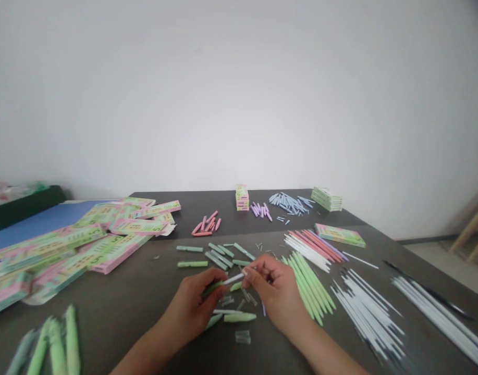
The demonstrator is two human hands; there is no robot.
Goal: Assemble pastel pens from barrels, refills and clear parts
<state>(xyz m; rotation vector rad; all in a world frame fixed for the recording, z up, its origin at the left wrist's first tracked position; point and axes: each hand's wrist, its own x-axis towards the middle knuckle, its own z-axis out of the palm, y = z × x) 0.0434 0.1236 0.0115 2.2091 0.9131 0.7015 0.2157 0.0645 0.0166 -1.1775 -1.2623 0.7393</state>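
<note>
In the middle of the dark table, my left hand (194, 299) is closed on a green pen barrel (211, 288). A thin white refill (233, 278) sticks out of the barrel toward the right. My right hand (270, 286) pinches the refill's far end between thumb and fingers; the tip is mostly hidden. Under and between the hands lie a light green pen piece (239, 316) and small clear caps (242, 336). Grey-green barrels (218, 259) lie just beyond. To the right of my right hand is a fan of light green pens (309, 286).
Flat pink-green boxes (121, 250) pile up at left, beside a dark green tray (25, 205). Pink (209, 224), purple (261, 210) and blue pieces (289, 203) lie farther back, near stacked boxes (242, 198). White refills (369, 312) spread at right; green pens (57, 344) are front left.
</note>
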